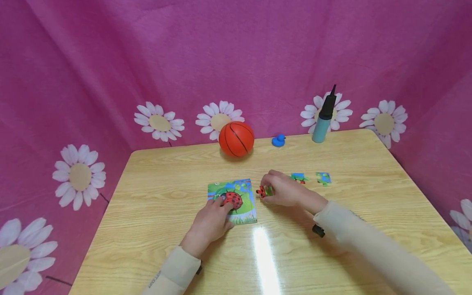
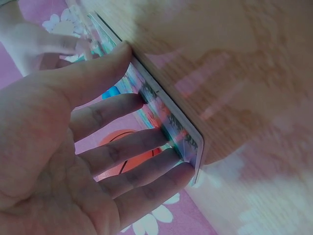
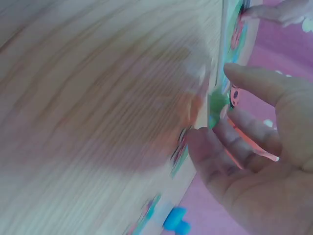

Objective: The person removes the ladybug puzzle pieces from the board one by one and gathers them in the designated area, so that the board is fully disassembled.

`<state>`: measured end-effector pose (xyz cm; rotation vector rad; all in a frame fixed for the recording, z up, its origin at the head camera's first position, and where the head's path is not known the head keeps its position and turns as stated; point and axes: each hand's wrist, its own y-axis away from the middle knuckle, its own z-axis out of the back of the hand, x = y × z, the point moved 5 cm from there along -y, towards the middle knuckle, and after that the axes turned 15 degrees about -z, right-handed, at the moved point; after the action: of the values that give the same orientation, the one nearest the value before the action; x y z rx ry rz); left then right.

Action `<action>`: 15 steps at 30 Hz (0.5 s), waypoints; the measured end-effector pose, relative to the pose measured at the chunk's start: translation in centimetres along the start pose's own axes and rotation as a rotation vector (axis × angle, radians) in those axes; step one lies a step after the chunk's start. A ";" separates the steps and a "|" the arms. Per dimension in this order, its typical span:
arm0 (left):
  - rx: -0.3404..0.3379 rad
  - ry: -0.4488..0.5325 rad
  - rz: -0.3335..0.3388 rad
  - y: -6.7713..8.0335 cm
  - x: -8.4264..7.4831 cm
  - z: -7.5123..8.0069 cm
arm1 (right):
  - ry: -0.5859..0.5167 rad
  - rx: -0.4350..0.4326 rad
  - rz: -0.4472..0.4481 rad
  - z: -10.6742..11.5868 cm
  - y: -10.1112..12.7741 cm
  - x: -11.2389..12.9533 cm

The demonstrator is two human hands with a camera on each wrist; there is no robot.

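Now mid-assembly: ladybug puzzle board (image 1: 233, 200) lies mid-table (image 1: 166, 172), our left hand (image 1: 210, 223) pressing it with straight fingers. Our right hand (image 1: 285, 190) pinches a loose piece (image 1: 264, 191) just beside the board; next we judge aligning it into its gap. Two more pieces (image 1: 311, 178) wait nearby.

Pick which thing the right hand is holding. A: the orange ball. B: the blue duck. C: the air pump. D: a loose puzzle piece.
D: the right hand pinches a puzzle piece just right of the ladybird puzzle board, which the left hand presses.
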<state>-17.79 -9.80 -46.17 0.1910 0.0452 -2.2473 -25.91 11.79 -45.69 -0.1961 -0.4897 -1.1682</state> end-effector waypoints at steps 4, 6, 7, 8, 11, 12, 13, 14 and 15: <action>-0.004 0.002 0.003 0.1 0.1 0.0 | 0.030 0.025 -0.008 0.9 0.8 -1.6; 0.000 0.005 0.002 0.1 0.1 -0.1 | 0.041 0.036 -0.012 1.3 1.4 -2.6; 0.001 0.006 0.001 0.1 0.0 -0.1 | 0.045 0.041 -0.015 1.6 1.7 -3.1; 0.003 0.007 0.000 0.1 0.1 -0.1 | 0.050 0.040 -0.013 1.9 2.0 -3.7; 0.007 0.002 -0.001 0.1 0.1 -0.1 | 0.065 0.035 -0.011 2.7 3.0 -5.6; 0.009 0.001 0.000 0.1 0.1 -0.1 | 0.069 0.037 -0.020 3.0 3.3 -6.3; 0.010 0.000 0.001 0.1 0.1 0.0 | 0.074 0.039 -0.025 3.2 3.6 -6.9; 0.010 0.000 0.002 0.1 0.1 0.0 | 0.083 0.039 -0.030 3.5 4.0 -7.5; 0.011 -0.001 0.002 0.1 0.1 0.0 | 0.088 0.043 -0.037 3.8 4.3 -8.0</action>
<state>-17.77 -9.99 -46.19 0.1960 0.0322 -2.2456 -25.39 21.65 -45.67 -0.0983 -0.4419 -1.1964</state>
